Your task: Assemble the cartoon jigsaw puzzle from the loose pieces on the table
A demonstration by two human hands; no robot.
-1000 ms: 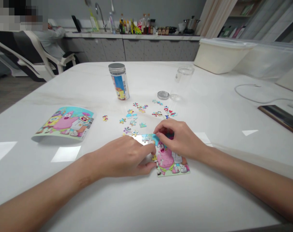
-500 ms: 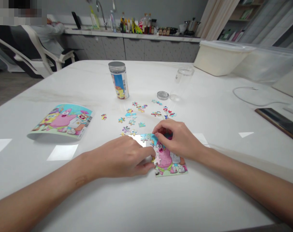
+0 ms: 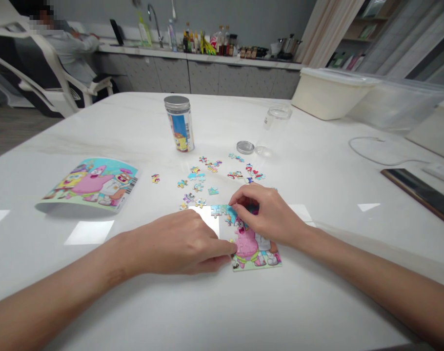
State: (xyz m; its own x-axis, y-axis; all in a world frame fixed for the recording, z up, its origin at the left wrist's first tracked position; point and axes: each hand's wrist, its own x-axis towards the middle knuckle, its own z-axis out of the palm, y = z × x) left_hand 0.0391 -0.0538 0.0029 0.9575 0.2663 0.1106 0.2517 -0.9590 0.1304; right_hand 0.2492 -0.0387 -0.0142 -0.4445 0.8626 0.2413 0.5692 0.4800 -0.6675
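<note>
The partly joined jigsaw puzzle lies flat on the white table, showing a pink starfish character. My left hand is at its left edge, index finger stretched out and pressing on a pink part of the puzzle; nothing is pinched in it. My right hand covers the upper right of the puzzle, thumb and index finger closed together on its top edge. Loose puzzle pieces are scattered beyond both hands. A curved picture sheet with the same cartoon characters rests to the left.
Farther back stand a lidded jar with a cartoon label and a clear open jar, a metal lid beside it. At right are a phone, a cable and plastic bins. A person sits at back left.
My left hand has gone from pinching a pink piece at the puzzle's left edge to pressing there with its index finger; the piece sits in place. My right hand stays on the puzzle.
</note>
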